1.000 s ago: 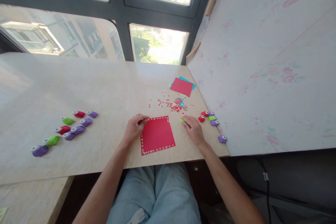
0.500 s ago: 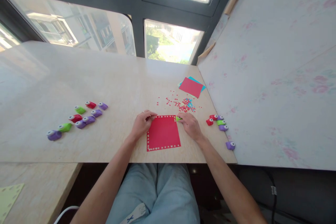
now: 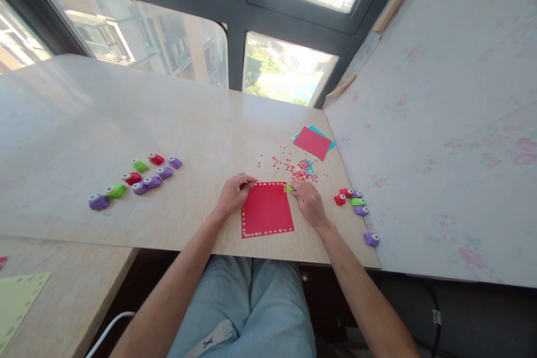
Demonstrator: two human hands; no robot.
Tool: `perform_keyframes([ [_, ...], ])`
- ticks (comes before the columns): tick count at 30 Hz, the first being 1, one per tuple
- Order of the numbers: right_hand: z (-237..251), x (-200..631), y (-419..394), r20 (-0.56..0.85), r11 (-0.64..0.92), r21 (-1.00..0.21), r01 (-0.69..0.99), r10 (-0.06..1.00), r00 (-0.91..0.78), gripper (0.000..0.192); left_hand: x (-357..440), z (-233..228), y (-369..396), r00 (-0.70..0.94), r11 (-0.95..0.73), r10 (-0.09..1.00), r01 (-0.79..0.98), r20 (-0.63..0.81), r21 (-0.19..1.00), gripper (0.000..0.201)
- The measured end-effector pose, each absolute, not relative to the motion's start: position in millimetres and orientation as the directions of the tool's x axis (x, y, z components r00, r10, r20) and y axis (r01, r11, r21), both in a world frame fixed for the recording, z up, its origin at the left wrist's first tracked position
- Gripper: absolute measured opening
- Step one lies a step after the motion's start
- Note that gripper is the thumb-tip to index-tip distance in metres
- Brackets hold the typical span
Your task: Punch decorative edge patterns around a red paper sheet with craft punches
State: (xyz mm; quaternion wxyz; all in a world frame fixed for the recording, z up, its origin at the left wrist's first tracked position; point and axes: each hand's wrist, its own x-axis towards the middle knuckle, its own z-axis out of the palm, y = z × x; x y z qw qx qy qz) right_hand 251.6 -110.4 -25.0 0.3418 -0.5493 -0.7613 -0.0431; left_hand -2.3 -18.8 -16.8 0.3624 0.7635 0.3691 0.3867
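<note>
A red paper square [image 3: 267, 210] with small heart holes along its edges lies flat near the table's front edge. My left hand [image 3: 233, 194] rests on its upper left corner, fingers bent, pinching the edge. My right hand [image 3: 308, 201] is at the upper right corner, closed on a small green punch [image 3: 289, 187] that is mostly hidden by my fingers. Just behind the square lies a scatter of red and blue paper bits [image 3: 298, 167].
Several red, green and purple punches [image 3: 136, 180] lie in a row at the left; a smaller cluster of punches [image 3: 353, 203] and a lone purple one [image 3: 371, 239] lie at the right. Red and blue sheets [image 3: 312, 142] sit further back. A floral wall panel [image 3: 440, 123] borders the table's right side.
My right hand slid the green punch left from beside the paper to its upper right corner. My left hand stayed at the upper left corner. The camera view shifted.
</note>
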Motion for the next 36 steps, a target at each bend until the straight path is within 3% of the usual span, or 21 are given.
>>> perform_keyframes([
  [36, -20.3, 247.0, -103.4, 0.55, 0.386, -0.327, 0.863, 0.82, -0.159, 0.028, -3.3, -17.1, -17.9, 0.39, -0.391, 0.881, 0.283, 0.267, 0.876, 0.019],
])
